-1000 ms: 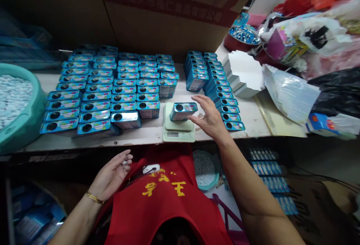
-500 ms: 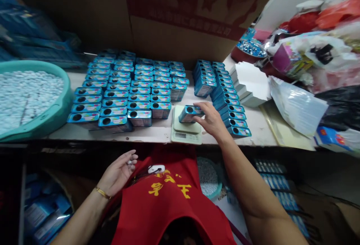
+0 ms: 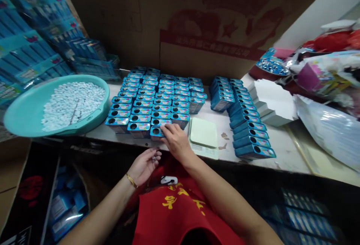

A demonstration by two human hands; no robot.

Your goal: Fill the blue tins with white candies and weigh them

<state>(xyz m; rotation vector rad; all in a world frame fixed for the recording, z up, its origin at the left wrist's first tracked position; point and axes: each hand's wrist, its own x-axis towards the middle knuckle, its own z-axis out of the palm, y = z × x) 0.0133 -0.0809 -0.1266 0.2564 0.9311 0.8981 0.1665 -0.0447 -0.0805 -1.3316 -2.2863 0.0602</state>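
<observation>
My right hand (image 3: 177, 140) is closed on the right end of a small blue tin (image 3: 156, 131) with a dark round opening on top. That tin stands at the front of the packed rows of like tins (image 3: 140, 110). My left hand (image 3: 146, 165), below the table edge, has its fingers curled around a few small white candies (image 3: 154, 158). Right of my right hand lies a pale green kitchen scale (image 3: 203, 133) with a bare platform. Farther right stands a second group of blue tins (image 3: 254, 140) in two columns.
A turquoise basin (image 3: 25, 113) of white candies (image 3: 71, 102) stands at left, beside stacked blue packages (image 3: 33, 46). A large cardboard box (image 3: 126, 23) walls off the back. White cartons (image 3: 274, 100), a plastic bag (image 3: 326, 125) and a bowl of shiny blue pieces (image 3: 270, 66) sit right.
My right hand has carried a tin leftward from the scale to the front of the rows. The view has swung left. My left hand still holds its candies, now closer to the right hand.
</observation>
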